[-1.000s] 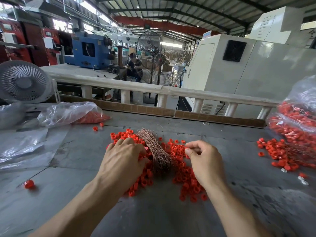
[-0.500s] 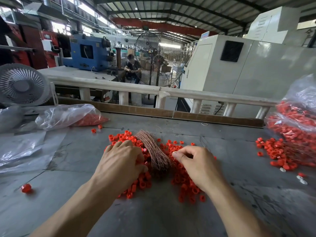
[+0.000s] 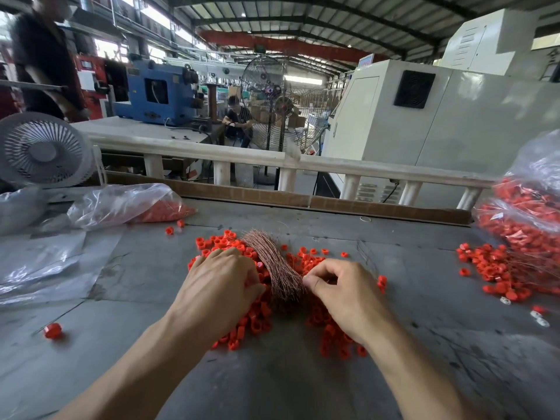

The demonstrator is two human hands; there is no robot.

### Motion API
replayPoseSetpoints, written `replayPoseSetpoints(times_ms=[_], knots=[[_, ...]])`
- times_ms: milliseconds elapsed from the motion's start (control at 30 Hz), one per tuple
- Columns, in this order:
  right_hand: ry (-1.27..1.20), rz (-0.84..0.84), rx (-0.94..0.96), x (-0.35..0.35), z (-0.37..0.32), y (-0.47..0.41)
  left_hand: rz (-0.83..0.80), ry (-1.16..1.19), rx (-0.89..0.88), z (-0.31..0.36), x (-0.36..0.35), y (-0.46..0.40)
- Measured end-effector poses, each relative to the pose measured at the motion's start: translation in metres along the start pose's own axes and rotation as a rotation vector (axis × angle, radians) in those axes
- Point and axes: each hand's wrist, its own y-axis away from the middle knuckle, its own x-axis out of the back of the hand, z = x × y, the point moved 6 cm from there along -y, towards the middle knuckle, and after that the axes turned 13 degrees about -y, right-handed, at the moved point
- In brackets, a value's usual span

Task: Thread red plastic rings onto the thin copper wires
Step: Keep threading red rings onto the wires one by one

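Note:
A bundle of thin copper wires [image 3: 272, 262] lies on a heap of red plastic rings [image 3: 312, 259] in the middle of the grey table [image 3: 151, 268]. My left hand [image 3: 221, 286] rests palm down on the rings left of the bundle. Its fingers bend over them, its thumb lies against the wires and its fingertips are hidden. My right hand [image 3: 342, 295] is at the bundle's right edge, where thumb and forefinger pinch the wire ends. More rings lie under both hands.
A plastic bag of rings [image 3: 130, 204] lies at the back left and a fuller bag [image 3: 527, 213] at the right, with loose rings and wires [image 3: 497, 268] in front of it. A stray ring [image 3: 52, 330] lies front left. A white fan [image 3: 42, 150], plastic sheet [image 3: 39, 262], back rail [image 3: 303, 162].
My right hand has moved left to the copper bundle and now pinches at its edge. My left hand has stayed on the rings.

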Motion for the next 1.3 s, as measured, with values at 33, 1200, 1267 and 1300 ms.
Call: replayPoseSetpoints(times_ms=[33,1200,1267,1300], knots=[[-0.010,0.019,0.019,0.001,-0.001,0.000,0.009,0.019,0.006,0.000,0.001,0.000],[0.106,0.090,-0.040,-0.009,-0.020,0.008,0.102,0.073,-0.051,-0.001,-0.001,-0.011],[0.110,0.095,-0.049,-0.009,-0.021,0.009,0.105,0.071,-0.040,-0.002,-0.003,-0.011],[0.118,0.094,-0.052,-0.010,-0.022,0.009,0.102,0.074,-0.038,-0.002,-0.004,-0.011]])
